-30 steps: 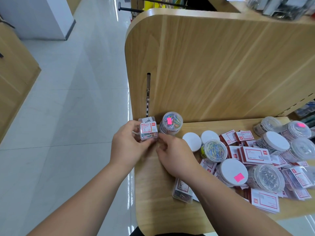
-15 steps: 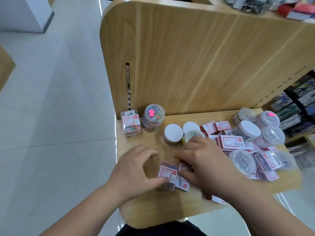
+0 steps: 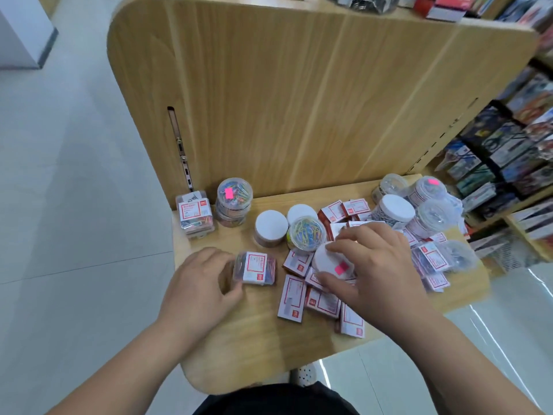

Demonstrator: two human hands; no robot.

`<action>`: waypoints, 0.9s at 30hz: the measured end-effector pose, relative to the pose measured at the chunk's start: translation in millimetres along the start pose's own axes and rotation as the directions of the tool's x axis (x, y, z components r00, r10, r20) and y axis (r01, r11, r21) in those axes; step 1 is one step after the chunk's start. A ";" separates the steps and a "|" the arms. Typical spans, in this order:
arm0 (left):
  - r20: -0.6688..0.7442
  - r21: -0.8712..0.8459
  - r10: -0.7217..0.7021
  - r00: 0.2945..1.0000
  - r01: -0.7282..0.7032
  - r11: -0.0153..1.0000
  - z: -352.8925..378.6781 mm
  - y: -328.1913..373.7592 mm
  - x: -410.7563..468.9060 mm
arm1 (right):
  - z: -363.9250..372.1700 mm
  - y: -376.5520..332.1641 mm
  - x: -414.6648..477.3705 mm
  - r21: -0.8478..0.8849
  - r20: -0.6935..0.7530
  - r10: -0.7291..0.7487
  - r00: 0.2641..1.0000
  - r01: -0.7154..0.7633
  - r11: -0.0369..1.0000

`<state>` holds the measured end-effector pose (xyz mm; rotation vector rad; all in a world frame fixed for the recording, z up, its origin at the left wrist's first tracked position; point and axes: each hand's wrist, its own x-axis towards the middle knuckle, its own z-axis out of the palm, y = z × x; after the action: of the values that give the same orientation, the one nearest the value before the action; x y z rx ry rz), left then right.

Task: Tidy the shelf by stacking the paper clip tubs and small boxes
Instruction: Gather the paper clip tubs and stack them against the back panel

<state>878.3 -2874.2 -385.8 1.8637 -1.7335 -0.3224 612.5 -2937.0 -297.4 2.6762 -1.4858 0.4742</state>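
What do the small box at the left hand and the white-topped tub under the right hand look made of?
Small clear box with red-and-white label, held by the left hand: likely glossy transparent plastic; coloured clips show through. Round tub with white top and pink sticker, gripped by the right hand: top looks matte white, probably plastic; its body is hidden.

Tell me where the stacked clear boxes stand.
Head view: the stacked clear boxes stand at the back left corner of the shelf, just left of the stacked coloured-clip tubs.
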 end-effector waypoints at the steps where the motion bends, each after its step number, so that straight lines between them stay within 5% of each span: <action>1: -0.027 0.008 0.012 1.000 -0.012 1.000 -1.2 -2.4 1.7 | 0.4 1.1 -1.0 -0.001 0.016 0.019 1.000 -0.019 1.000; 8: 0.172 0.002 0.133 0.976 -0.135 0.991 11.2 1.0 11.2 | 3.2 1.6 -2.4 -0.029 0.083 0.045 0.995 -0.043 0.999; 13: 0.071 0.010 0.101 0.992 -0.102 0.995 10.2 3.3 11.3 | 7.0 5.3 0.5 -0.034 0.057 0.014 0.998 -0.012 0.999; 20: -0.105 0.040 -0.142 0.984 0.147 0.988 -12.8 -25.9 -4.1 | 6.8 -15.1 15.2 0.151 -0.122 -0.061 0.991 0.079 0.985; 27: -0.153 -0.050 -0.198 0.968 0.193 0.980 -17.0 -29.5 12.8 | 17.4 -34.6 41.0 0.204 -0.087 -0.123 0.989 0.138 0.969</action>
<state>913.7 -2882.6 -385.8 1.9832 -1.4347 -0.2705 665.8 -2955.3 -298.5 2.8554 -1.2963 0.7516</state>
